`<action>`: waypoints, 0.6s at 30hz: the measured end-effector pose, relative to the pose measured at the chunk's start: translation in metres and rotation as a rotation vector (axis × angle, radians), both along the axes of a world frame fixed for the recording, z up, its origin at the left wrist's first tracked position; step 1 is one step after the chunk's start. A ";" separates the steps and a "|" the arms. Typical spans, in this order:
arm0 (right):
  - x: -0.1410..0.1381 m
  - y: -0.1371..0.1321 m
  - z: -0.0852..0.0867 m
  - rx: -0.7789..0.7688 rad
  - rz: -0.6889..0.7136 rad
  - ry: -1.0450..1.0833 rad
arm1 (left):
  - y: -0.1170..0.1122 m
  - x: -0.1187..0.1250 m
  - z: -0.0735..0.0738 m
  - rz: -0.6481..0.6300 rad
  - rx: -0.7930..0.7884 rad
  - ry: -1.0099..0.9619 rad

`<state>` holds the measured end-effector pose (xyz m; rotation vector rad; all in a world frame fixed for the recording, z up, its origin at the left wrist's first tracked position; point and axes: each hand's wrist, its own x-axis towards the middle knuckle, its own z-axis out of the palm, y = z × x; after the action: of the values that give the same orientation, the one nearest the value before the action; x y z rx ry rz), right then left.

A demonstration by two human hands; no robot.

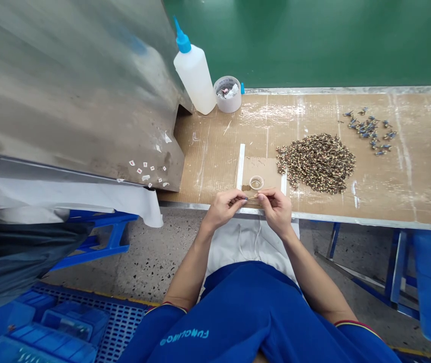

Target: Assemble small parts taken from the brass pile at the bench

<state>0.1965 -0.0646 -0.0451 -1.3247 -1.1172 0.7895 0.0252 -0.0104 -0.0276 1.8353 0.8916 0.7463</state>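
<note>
Two pinches meet at the front edge of the tabletop [408, 201]: the left hand [223, 209] and right hand [275, 212] grip a thin tan strip [253, 198], with a clear plastic cup [256, 182] at 12 o'clock and a mottled heap of small pieces [315, 164] at 2 o'clock.

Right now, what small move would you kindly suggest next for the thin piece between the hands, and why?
Probably bring the thin piece to the clear cup, since the left hand and right hand pinch it just near that cup; its contents are unclear.

bright, even light, warped edges
</note>
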 end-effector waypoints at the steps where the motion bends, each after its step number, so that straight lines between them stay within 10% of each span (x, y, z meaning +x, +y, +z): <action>1: 0.000 0.000 0.000 0.002 0.003 0.003 | 0.000 0.000 0.000 0.003 0.005 -0.001; 18: 0.002 0.002 0.002 -0.033 0.024 0.010 | 0.001 0.001 -0.002 0.006 0.042 0.021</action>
<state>0.1983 -0.0625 -0.0428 -1.3354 -1.1186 0.8346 0.0259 -0.0097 -0.0295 1.8810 0.9008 0.7560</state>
